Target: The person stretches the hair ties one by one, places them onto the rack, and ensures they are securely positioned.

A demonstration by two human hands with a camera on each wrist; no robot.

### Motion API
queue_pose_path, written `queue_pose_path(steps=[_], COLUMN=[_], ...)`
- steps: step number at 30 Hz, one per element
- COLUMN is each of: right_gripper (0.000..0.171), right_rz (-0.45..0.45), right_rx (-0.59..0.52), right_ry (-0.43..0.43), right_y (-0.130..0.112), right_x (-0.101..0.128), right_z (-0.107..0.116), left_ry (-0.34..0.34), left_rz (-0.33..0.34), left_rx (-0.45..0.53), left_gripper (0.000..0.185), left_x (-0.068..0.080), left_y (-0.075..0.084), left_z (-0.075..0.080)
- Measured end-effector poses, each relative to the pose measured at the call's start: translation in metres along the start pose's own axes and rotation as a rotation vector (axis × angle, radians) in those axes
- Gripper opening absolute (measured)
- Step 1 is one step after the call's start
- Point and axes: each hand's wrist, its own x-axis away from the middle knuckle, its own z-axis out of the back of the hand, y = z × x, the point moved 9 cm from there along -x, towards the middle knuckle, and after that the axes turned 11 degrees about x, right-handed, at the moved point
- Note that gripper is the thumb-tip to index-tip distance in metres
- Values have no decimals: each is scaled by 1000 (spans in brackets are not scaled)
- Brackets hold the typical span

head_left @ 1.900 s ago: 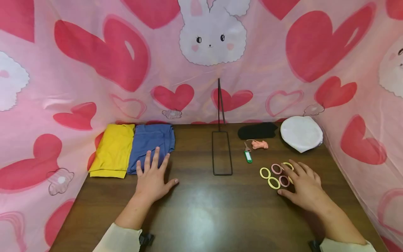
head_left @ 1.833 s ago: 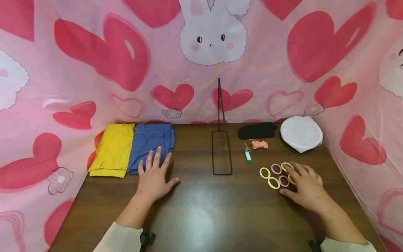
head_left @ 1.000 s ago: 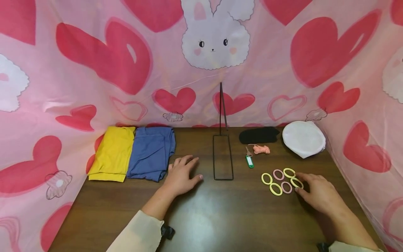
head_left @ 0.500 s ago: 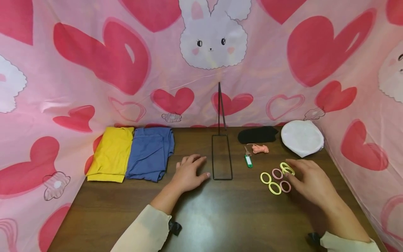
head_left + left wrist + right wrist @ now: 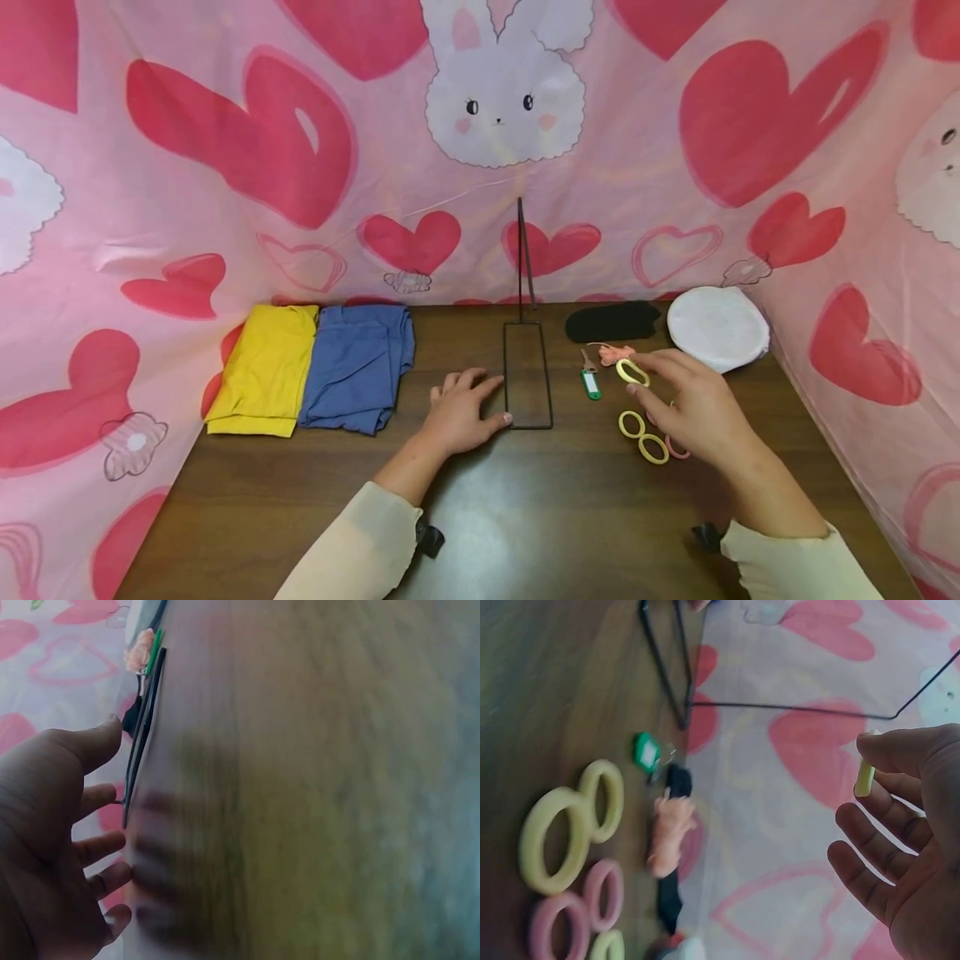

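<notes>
Yellow ring (image 5: 865,778) hangs above the tabletop right of centre in the head view, grasped between thumb and finger of the right hand (image 5: 701,408). Just behind it in that view lie a coral cord bundle (image 5: 613,355), a green-tagged key (image 5: 591,384) and a flat black item (image 5: 611,322); a white round pouch (image 5: 717,327) sits further right. Loose yellow and pink rings (image 5: 581,832) lie below the right hand, which partly hides them. At centre a black wire stand (image 5: 546,375) rises upright. Folded yellow cloth (image 5: 264,367) and blue cloth (image 5: 356,362) lie side by side at middle left.

Brown tabletop (image 5: 525,517) spreads to the bottom edge; its far edge meets the patterned backdrop (image 5: 480,192).

Left hand (image 5: 460,417) is unclenched, thumb and fingers apart beside the stand's left bar; contact is hard to tell. Both forearms enter from below, the right wrist angled inward.
</notes>
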Motion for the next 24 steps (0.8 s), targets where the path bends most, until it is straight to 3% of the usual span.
queue_pose_path(steps=[20,24], right_gripper=[43,41], right_rz=[214,226], right_rx=[-253,-240], right_ry=[132,157], right_y=[-76,-88], right_x=[-54,-63], right_z=[33,40], left_ry=[2,10], left_rz=[50,48], left_rx=[-54,-83], left_gripper=[69,70], left_x=[-6,-7], left_y=[2,2], left_z=[-8,-9])
